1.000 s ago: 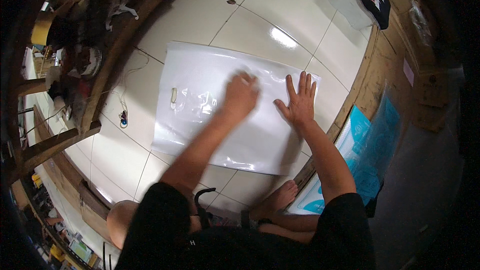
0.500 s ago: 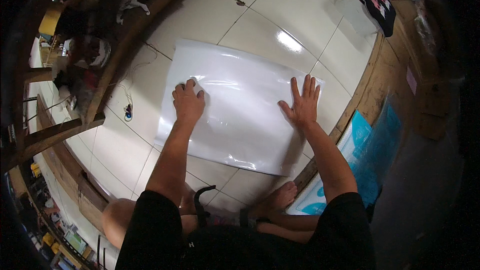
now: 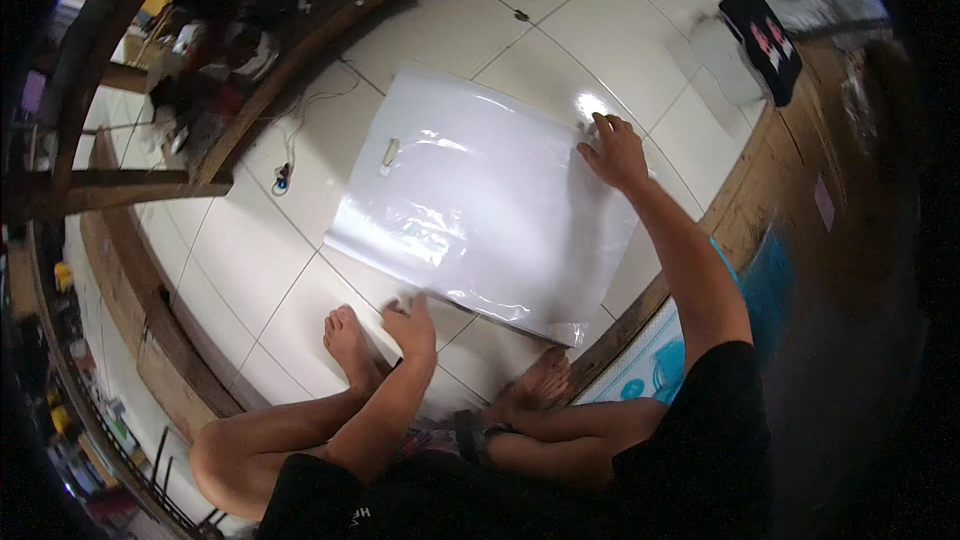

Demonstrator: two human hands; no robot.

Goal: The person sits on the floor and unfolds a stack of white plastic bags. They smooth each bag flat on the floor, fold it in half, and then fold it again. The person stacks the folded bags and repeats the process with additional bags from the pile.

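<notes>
A large, glossy white plastic bag (image 3: 480, 200) lies flat on the tiled floor, slightly askew. Near its left edge is a slot-shaped handle hole (image 3: 390, 153). My right hand (image 3: 617, 153) is over the bag's far right corner, thumb apart from the bent fingers; whether it presses on the bag is unclear. Just off the near edge, by my left foot, my left hand (image 3: 412, 328) is smeared by motion, its fingers bent; whether they hold anything does not show. A small, shiny see-through patch (image 3: 568, 333) shows at the bag's near right corner.
Wooden beams border the floor at left and right. A coiled cord (image 3: 283, 178) lies left of the bag. At the far right sits a black cloth item (image 3: 760, 45) with pink figures. Blue-and-white plastic packaging (image 3: 655, 360) lies beside my right leg. My bare feet flank the near edge.
My left hand has left the bag's surface and come back toward me, uncovering the handle hole. My right hand, flat before, now has bent fingers at the far right corner. The view has shifted.
</notes>
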